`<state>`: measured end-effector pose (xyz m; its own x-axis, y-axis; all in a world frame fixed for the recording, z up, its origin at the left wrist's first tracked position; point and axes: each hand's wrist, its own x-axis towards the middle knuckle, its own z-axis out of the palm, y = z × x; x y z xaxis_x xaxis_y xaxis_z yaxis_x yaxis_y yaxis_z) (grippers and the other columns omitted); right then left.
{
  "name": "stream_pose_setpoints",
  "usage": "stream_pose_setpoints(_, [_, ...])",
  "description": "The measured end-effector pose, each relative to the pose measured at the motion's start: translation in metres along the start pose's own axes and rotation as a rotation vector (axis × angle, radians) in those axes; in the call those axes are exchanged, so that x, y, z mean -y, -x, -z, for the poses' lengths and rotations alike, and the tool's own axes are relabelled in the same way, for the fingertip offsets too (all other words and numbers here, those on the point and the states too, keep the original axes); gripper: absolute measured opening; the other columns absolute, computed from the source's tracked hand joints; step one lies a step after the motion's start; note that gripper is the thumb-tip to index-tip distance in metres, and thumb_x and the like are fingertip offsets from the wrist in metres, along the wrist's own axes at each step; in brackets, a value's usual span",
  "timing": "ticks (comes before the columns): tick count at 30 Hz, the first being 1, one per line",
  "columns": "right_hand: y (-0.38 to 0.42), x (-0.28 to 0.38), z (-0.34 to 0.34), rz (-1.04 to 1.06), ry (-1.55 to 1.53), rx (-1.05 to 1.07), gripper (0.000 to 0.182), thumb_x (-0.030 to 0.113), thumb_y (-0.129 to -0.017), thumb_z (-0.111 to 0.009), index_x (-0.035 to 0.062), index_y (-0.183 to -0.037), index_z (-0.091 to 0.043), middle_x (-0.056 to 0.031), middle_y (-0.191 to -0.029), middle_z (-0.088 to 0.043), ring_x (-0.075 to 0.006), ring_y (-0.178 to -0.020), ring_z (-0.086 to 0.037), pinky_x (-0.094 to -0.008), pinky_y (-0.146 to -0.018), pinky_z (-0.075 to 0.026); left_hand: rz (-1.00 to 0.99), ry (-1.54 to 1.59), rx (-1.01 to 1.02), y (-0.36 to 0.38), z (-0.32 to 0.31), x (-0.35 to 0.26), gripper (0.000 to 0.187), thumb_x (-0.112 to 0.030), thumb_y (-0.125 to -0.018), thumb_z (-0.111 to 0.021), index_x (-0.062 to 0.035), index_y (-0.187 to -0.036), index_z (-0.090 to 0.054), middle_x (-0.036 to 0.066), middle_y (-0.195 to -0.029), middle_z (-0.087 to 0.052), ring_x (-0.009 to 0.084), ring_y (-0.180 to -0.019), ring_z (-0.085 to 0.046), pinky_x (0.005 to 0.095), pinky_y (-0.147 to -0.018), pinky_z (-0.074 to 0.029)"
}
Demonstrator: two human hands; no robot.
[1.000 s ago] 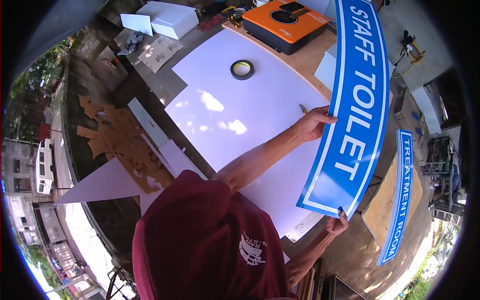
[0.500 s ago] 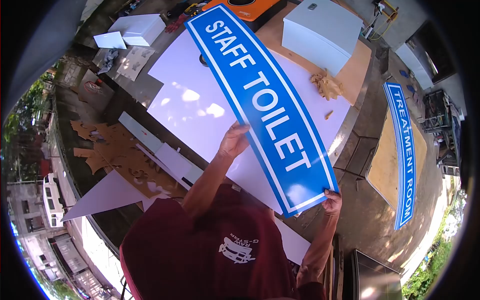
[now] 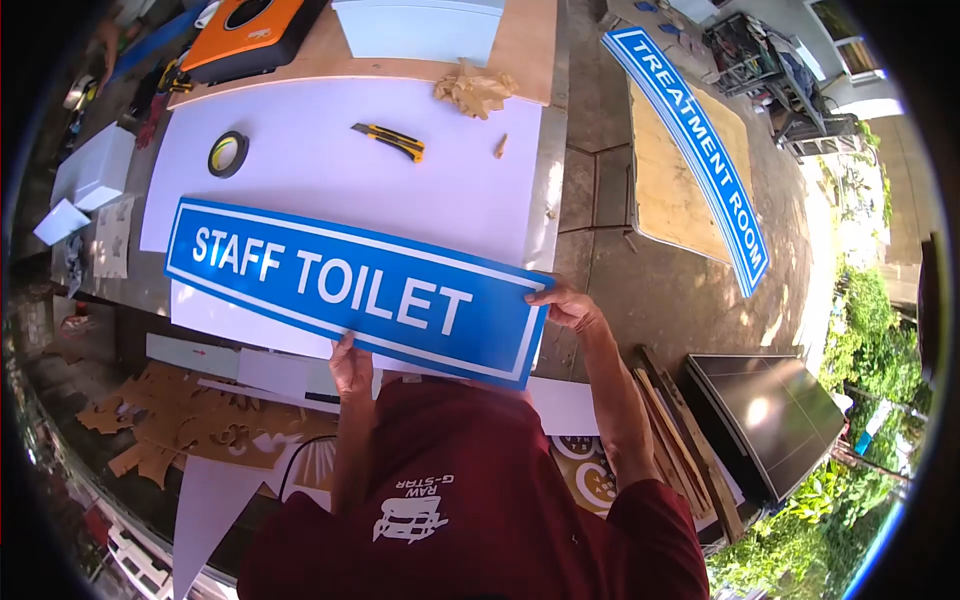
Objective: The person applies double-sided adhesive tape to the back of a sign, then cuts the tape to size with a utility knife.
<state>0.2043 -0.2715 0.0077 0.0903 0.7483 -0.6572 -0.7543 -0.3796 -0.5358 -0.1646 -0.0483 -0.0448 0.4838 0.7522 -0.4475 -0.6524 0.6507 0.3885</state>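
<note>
A long blue sign (image 3: pixel 350 285) with white "STAFF TOILET" lettering and a white border slants slightly down to the right above the white sheet. My left hand (image 3: pixel 351 368) grips its lower edge near the middle, fingertips at the edge. At the right end, my right hand (image 3: pixel 568 303) pinches the sign with the thumb on its face. Beyond it on the white sheet (image 3: pixel 300 130) lie a yellow and black cutter knife (image 3: pixel 392 140), a roll of tape (image 3: pixel 228 154) and crumpled brown paper (image 3: pixel 474 90).
Blue "TREATMENT ROOM" signs (image 3: pixel 690 140) rest on a tan board (image 3: pixel 668 205) at the right. An orange case (image 3: pixel 250 35) and a pale box (image 3: pixel 420 28) stand at the back. Brown offcuts (image 3: pixel 190 415) lie at lower left, wooden strips (image 3: pixel 680 440) at lower right.
The sign has swung from steeply slanted to nearly level, lower in view, with both hands still on it. The view has turned, and the cutter knife and tape roll now show.
</note>
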Motion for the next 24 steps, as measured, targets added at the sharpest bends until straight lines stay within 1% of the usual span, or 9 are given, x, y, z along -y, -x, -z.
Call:
stream_pose_setpoints(4, [0.0,-0.001,0.009,0.031,-0.023,-0.031,0.048,0.004,-0.089,-0.074,-0.0014,-0.133,-0.056,-0.013,-0.126,-0.066,-0.0224,-0.112,-0.066,-0.04,-0.097,-0.056,-0.031,-0.138,0.035,-0.003,-0.029,0.012,0.069,0.0,-0.089,-0.071,-0.002,-0.149,-0.039,0.016,-0.145,-0.052,0.0317,-0.133,-0.052,0.0512,-0.109,-0.048])
stream_pose_setpoints(9, [0.005,0.002,0.047,0.008,0.26,-0.112,0.024,0.009,-0.096,-0.063,-0.0057,-0.115,-0.063,-0.0165,-0.106,-0.072,-0.0246,-0.093,-0.073,-0.0372,-0.078,-0.063,0.141,-0.48,-0.174,-0.007,-0.013,0.006,0.056,-0.018,-0.095,-0.07,-0.0041,-0.143,-0.045,0.017,-0.134,-0.059,0.0293,-0.125,-0.058,0.0506,-0.103,-0.052])
stream_pose_setpoints(11, [0.017,0.008,0.079,0.012,0.324,0.016,0.021,0.011,-0.098,-0.056,-0.0078,-0.103,-0.065,-0.0166,-0.087,-0.072,-0.0244,-0.076,-0.074,-0.0339,-0.06,-0.063,0.347,-0.785,-0.292,-0.013,0.009,-0.014,0.042,-0.031,-0.099,-0.067,-0.001,-0.125,-0.054,0.02,-0.103,-0.07,0.0306,-0.093,-0.072,0.0457,-0.088,-0.06])
stream_pose_setpoints(12, [0.032,0.013,0.096,0.047,0.4,-0.024,0.021,0.011,-0.098,-0.057,-0.007,-0.103,-0.065,-0.0155,-0.087,-0.072,-0.0229,-0.076,-0.074,-0.033,-0.06,-0.062,0.413,-0.853,-0.359,-0.009,-0.008,-0.015,0.051,-0.047,-0.099,-0.062,-0.0004,-0.12,-0.055,0.021,-0.086,-0.069,0.0291,-0.073,-0.072,0.0487,-0.075,-0.062])
stream_pose_setpoints(14, [0.064,0.054,0.127,0.137,0.563,-0.094,0.02,0.012,-0.098,-0.058,-0.0055,-0.104,-0.065,-0.0133,-0.087,-0.071,-0.0198,-0.076,-0.073,-0.0314,-0.06,-0.061,0.666,-1.395,-0.501,-0.003,-0.042,-0.035,0.073,-0.064,-0.098,-0.051,0.0061,-0.118,-0.054,0.027,-0.085,-0.07,0.029,-0.065,-0.07,0.044,-0.06,-0.062])
stream_pose_setpoints(15, [0.08,0.07,0.153,0.22,0.561,-0.127,0.02,0.013,-0.098,-0.058,-0.004,-0.104,-0.066,-0.0114,-0.087,-0.071,-0.0176,-0.075,-0.071,-0.0299,-0.061,-0.058,0.847,-1.619,-0.61,0.002,-0.071,-0.04,0.074,-0.064,-0.097,-0.053,0.0076,-0.114,-0.057,0.025,-0.083,-0.071,0.0266,-0.058,-0.069,0.0393,-0.053,-0.06])
stream_pose_setpoints(18, [0.159,0.106,0.232,0.338,0.442,-0.397,0.02,0.014,-0.098,-0.058,-0.0023,-0.107,-0.067,-0.0066,-0.088,-0.07,-0.0135,-0.076,-0.066,-0.0272,-0.066,-0.054,0.854,-1.777,-0.393,-0.002,-0.101,-0.058,0.07,-0.062,-0.097,-0.055,0.0067,-0.108,-0.061,0.02,-0.077,-0.071,0.0226,-0.055,-0.068,0.0348,-0.05,-0.058])
stream_pose_setpoints(22, [0.238,0.131,0.355,0.609,0.388,-0.892,0.029,0.027,-0.099,-0.063,-0.001,-0.102,-0.069,-0.0004,-0.079,-0.065,-0.0091,-0.069,-0.058,-0.0246,-0.06,-0.046,0.343,-1.524,-0.071,-0.005,-0.208,0.048,0.034,-0.035,-0.103,-0.058,-0.0029,-0.102,-0.069,0.011,-0.074,-0.07,0.0153,-0.052,-0.066,0.028,-0.05,-0.055])
stream_pose_setpoints(24, [0.239,0.132,0.415,0.796,-0.089,-0.475,0.049,0.039,-0.098,-0.062,0.0026,-0.13,-0.054,-0.017,-0.111,-0.065,-0.0252,-0.096,-0.066,-0.032,-0.083,-0.053,0.285,-1.373,0.05,-0.021,-0.231,0.106,0.028,-0.027,-0.104,-0.058,-0.0021,-0.108,-0.07,0.012,-0.079,-0.072,0.0161,-0.057,-0.067,0.0278,-0.055,-0.056])
